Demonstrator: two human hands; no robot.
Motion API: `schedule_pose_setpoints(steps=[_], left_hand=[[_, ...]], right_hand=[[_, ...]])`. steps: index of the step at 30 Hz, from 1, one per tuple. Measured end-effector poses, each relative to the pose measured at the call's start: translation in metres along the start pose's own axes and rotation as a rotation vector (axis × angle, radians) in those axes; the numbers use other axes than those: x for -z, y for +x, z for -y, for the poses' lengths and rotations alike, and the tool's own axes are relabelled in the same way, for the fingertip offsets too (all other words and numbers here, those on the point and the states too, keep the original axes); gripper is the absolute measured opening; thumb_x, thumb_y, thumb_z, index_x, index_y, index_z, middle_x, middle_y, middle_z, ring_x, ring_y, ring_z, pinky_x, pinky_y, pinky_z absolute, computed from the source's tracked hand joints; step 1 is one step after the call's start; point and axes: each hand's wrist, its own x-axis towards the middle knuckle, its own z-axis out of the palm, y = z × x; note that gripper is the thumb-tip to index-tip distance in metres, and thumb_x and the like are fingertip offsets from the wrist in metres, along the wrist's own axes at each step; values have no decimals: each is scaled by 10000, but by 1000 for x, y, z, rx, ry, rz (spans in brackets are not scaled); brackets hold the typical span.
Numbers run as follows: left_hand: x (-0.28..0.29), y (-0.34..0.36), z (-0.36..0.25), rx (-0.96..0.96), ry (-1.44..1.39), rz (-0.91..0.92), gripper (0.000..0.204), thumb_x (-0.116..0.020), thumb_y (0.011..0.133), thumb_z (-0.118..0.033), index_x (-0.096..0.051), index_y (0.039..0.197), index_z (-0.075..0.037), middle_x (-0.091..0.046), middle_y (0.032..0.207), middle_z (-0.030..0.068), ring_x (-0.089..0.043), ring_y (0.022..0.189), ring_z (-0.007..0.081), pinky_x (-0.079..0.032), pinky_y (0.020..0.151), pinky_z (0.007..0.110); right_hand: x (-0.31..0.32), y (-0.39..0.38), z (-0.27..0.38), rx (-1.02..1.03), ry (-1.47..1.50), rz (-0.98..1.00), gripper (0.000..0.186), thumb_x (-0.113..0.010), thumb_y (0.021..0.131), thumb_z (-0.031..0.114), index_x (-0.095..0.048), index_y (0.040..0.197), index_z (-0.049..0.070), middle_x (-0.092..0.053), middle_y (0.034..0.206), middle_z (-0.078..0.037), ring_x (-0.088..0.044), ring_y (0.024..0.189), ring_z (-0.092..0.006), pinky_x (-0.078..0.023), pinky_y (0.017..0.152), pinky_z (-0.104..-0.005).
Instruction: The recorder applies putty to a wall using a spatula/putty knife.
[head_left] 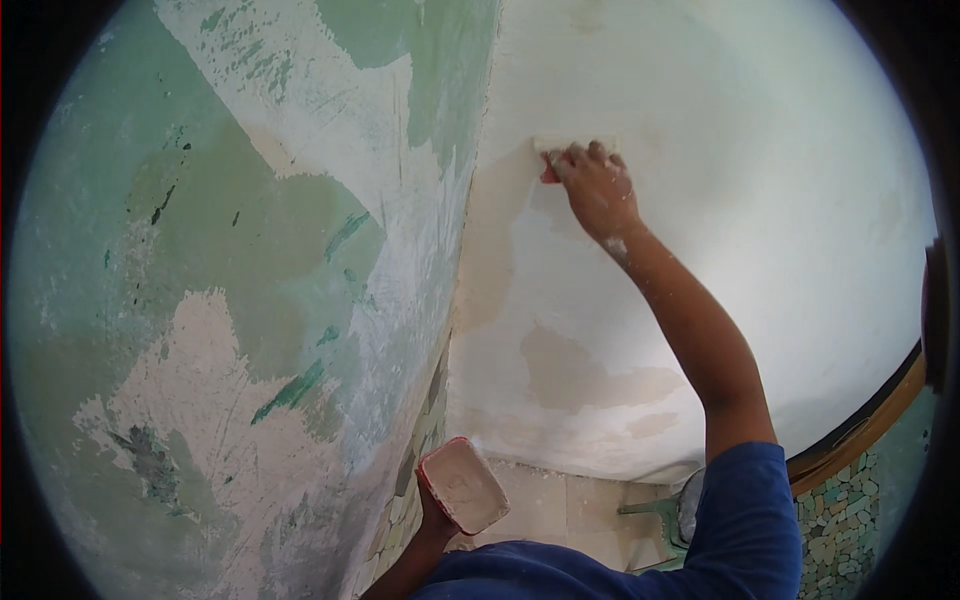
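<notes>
On the left stands a green painted wall (200,240) with rough white patches, some dark scratches and streaks of deeper green. Near, beside this wall, the left hand (434,518) grasps a rectangular red-rimmed tub (441,447) by its left, near side; some fingers are hidden. The tub tilts slightly and holds smooth, off-white paste (468,487), with a shallow ridged mark across its surface and smears on the rim. Farther off and to the right, the right hand (602,192) grips a wide, pale-edged scraper with a red part (547,172), its edge against a whitish wall (720,140) that has beige, damp-looking patches. Below, on beige floor tiles (540,500), is a green stool (645,509); just right of it sits a grey rounded object (690,505), partly hidden by the blue sleeve (745,510), its contents impossible to tell. At far right, a curved brown edge (865,425) borders a pebble-mosaic surface (840,515).
</notes>
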Motion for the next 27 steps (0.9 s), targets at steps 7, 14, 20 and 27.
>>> schedule_pose_setpoints(steps=[7, 14, 20, 27], left_hand=[[-1, 2, -8, 131, -252, 47, 595, -274, 902, -636, -463, 1290, -227, -553, 1176, 3, -543, 1074, 201, -460, 902, 459], [1, -4, -13, 1, 14, -4, 595, -348, 894, -628, -420, 1316, -214, -519, 1226, 20, -519, 1129, 201, -450, 934, 471], [-25, -10, -22, -232, 194, 135, 596, -315, 903, -624, -417, 1319, -210, -520, 1234, 20, -524, 1123, 207, -442, 942, 473], [-3, -1, -12, 14, -69, 97, 562, -354, 914, -580, -393, 1331, -204, -505, 1243, 25, -514, 1130, 209, -442, 947, 469]], right_hand=[[-53, -94, 29, 161, 79, 184, 254, -494, 874, 188, -596, 1100, 131, -594, 1029, -61, -527, 1051, -265, -424, 892, -407], [-8, -85, 3, 143, 122, 245, 256, -508, 863, 180, -602, 1097, 137, -603, 1069, -72, -531, 1038, -263, -407, 895, -414], [-4, -57, -32, 68, -15, -4, 293, -494, 847, 129, -563, 1130, 92, -575, 1107, -76, -514, 1077, -264, -406, 922, -392], [-49, -159, -5, 140, 32, 221, 353, -514, 844, 152, -547, 1194, 117, -561, 1133, -96, -519, 1076, -269, -417, 922, -409]])
